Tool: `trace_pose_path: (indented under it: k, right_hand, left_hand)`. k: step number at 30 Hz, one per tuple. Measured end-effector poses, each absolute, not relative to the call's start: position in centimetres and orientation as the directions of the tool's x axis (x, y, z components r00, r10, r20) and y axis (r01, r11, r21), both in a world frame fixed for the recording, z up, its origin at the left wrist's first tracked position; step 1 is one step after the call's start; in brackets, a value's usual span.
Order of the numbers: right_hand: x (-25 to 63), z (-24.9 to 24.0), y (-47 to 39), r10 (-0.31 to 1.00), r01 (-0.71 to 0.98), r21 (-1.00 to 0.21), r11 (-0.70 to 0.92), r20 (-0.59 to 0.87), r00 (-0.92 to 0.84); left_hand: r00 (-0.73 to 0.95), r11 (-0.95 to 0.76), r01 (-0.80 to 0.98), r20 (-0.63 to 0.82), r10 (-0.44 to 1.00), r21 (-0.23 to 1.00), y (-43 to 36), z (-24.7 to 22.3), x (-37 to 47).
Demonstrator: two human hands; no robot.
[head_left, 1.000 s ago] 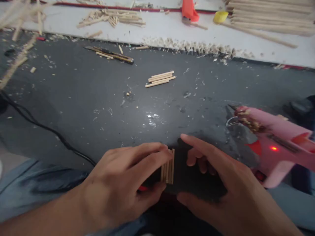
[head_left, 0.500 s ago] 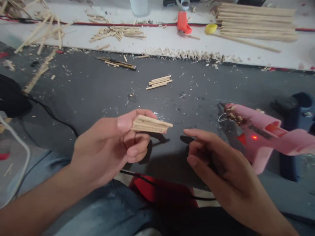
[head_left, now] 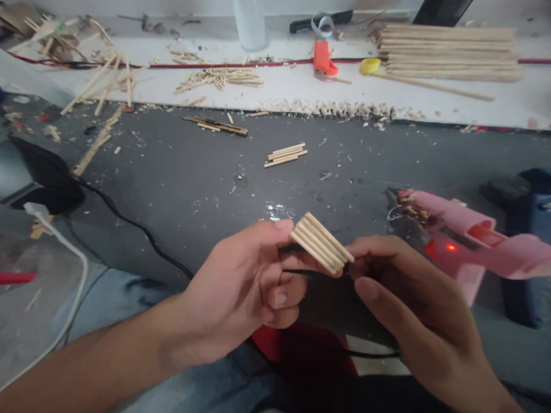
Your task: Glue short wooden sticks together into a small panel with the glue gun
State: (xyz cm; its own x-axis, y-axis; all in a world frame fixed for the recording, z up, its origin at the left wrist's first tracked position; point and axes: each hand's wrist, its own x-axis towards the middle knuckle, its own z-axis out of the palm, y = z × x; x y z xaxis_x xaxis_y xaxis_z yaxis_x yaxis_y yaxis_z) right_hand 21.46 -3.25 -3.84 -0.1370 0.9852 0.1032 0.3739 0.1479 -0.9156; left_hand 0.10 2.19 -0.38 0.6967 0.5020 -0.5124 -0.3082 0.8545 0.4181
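My left hand [head_left: 249,281] holds a small panel of wooden sticks [head_left: 322,244] by its left end, between thumb and fingers. The sticks lie side by side and slant down to the right. My right hand [head_left: 413,298] is at the panel's right end, its index fingertip at or touching the stick ends. Its thumb stays apart from the panel, and the other fingers are curled and partly hidden. Beyond the hands, several short cut sticks [head_left: 286,155] lie together on the dark grey table.
A pink glue gun [head_left: 465,229] with a lit red light rests at the right, beside a dark blue tool [head_left: 523,269]. A utility knife [head_left: 219,126] lies farther back. Long sticks [head_left: 447,54] are stacked on the white ledge. A black cable [head_left: 129,221] crosses at left.
My left hand has moved right and turned the panel so its flat row of sticks faces me. My right index fingertip has come up to the panel's end. The view has shifted slightly.
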Motion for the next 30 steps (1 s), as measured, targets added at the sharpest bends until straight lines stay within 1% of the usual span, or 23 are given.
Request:
trace_pose_path:
  k: [2,6,8,12,14,16,17,21,23,25,26,28,30]
  right_hand:
    - [21.5,-3.8,-3.3,0.981,0.346,-0.924,0.161,0.111,-0.159]
    - [21.3,-3.7,-3.6,0.972,0.303,-0.946,0.116,0.045,-0.233]
    - [21.3,-3.8,-3.8,0.976,0.304,-0.948,0.091,0.024,-0.216]
    - [21.3,-4.1,-4.2,0.992,0.369,-0.921,0.122,0.099,-0.080]
    - [21.2,-4.2,-4.2,0.986,0.414,-0.895,0.167,0.155,-0.063]
    - [20.9,-4.1,-4.1,0.981,0.455,-0.869,0.194,0.182,-0.072]
    - [20.8,-4.0,-4.0,0.981,0.464,-0.864,0.194,0.178,-0.079]
    - [20.4,-3.5,-3.8,0.991,0.441,-0.889,0.122,0.087,-0.099]
    - [20.4,-3.3,-3.8,0.987,0.430,-0.894,0.130,0.077,-0.138]
    - [20.6,-3.1,-3.8,0.978,0.434,-0.886,0.166,0.093,-0.184]
    - [20.6,-2.9,-3.7,0.973,0.440,-0.879,0.183,0.097,-0.212]
    - [20.6,-2.6,-3.6,0.957,0.443,-0.869,0.220,0.105,-0.269]
    - [20.4,-2.5,-3.6,0.950,0.437,-0.868,0.235,0.111,-0.290]
  left_hand:
    - [0.706,0.867,-0.299,-0.519,0.483,0.399,2.0,-0.7,0.2]
    - [0.705,0.880,-0.269,-0.543,0.456,0.391,1.7,-1.1,0.4]
    - [0.689,0.878,-0.259,-0.560,0.461,0.403,1.6,-1.2,0.5]
    - [0.690,0.873,-0.284,-0.548,0.473,0.396,1.2,-1.2,0.3]
    - [0.696,0.871,-0.303,-0.535,0.479,0.386,1.1,-1.1,0.3]
    - [0.683,0.871,-0.301,-0.550,0.481,0.388,0.9,-1.0,0.4]
    - [0.670,0.873,-0.290,-0.568,0.479,0.393,0.9,-1.0,0.5]
    - [0.625,0.871,-0.255,-0.615,0.480,0.420,0.8,-1.1,0.8]
    - [0.632,0.848,-0.256,-0.583,0.510,0.464,0.8,-1.2,0.7]
    - [0.641,0.790,-0.228,-0.523,0.562,0.569,0.8,-1.3,0.6]
    - [0.636,0.743,-0.189,-0.496,0.591,0.642,0.8,-1.3,0.5]
    - [0.587,0.616,-0.050,-0.475,0.655,0.786,0.7,-1.2,0.5]
    - [0.503,0.513,0.077,-0.477,0.720,0.855,0.5,-1.2,0.7]
